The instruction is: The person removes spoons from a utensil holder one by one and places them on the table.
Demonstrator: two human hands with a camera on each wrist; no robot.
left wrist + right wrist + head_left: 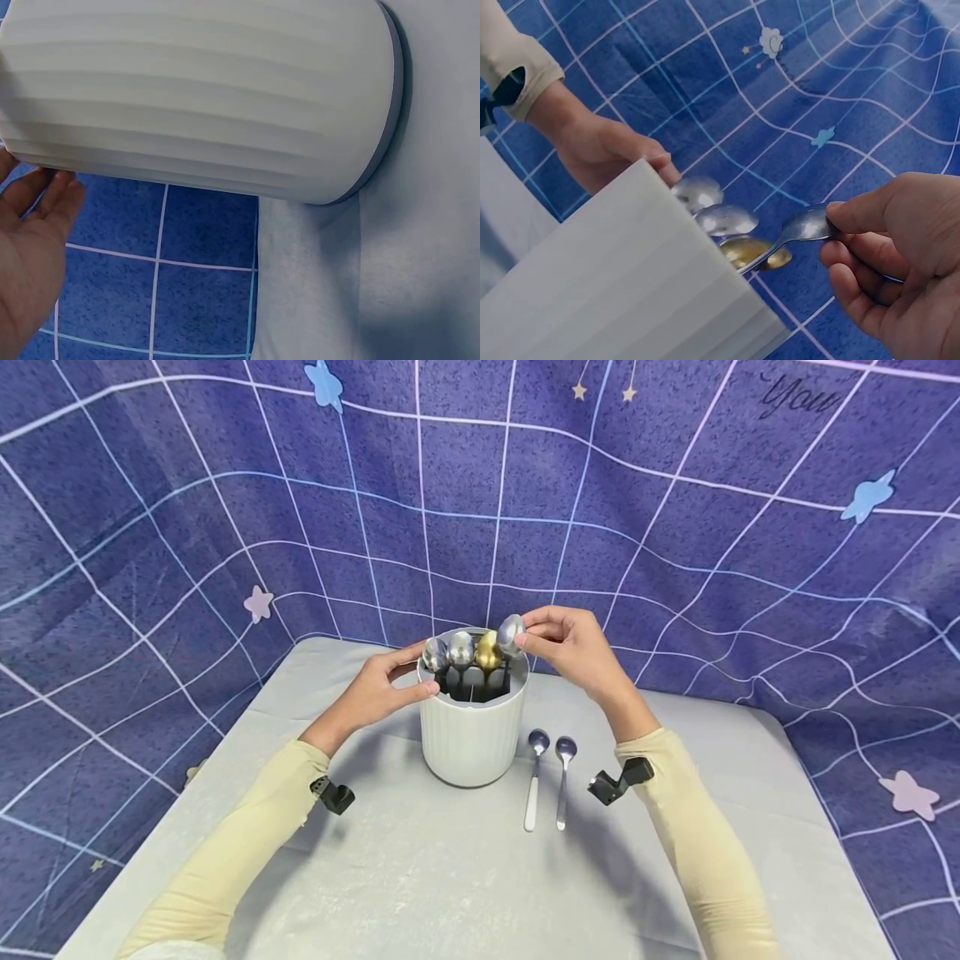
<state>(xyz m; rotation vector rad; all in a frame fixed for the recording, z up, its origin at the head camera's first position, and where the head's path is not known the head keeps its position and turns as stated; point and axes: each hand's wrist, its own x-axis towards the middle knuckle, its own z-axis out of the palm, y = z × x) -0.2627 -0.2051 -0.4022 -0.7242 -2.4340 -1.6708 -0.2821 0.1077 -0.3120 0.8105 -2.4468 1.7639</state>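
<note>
On the table point(390, 868), by the head view, stands a white holder point(472, 747), upright. The left hand point(382, 689) rests at its left rim, thumb and fingers spread about the edge, presumably to steady it. The right hand point(573, 647), at the rim's right, pinches a spoon point(511, 635) by the bowl; I judge the bowl the easiest part to reach. Left of that, a gold spoon point(489, 652) and two silver spoons point(461, 650) stand bowls up, apparently so each can be picked out singly. Right of the holder, a white-handled spoon point(532, 802) and a loose spoon point(562, 793) lie side by side, handles towards the near edge.

By the left wrist view, the left hand's fingertips meet the holder's ribbed side near the rim; how firmly, I cannot tell.

By the right wrist view, thumb and fingers clasp the pinched bowl. Its stem slants behind the holder's rim; the lower end is hidden, evidently inside, so the holder likely guides it.
</note>
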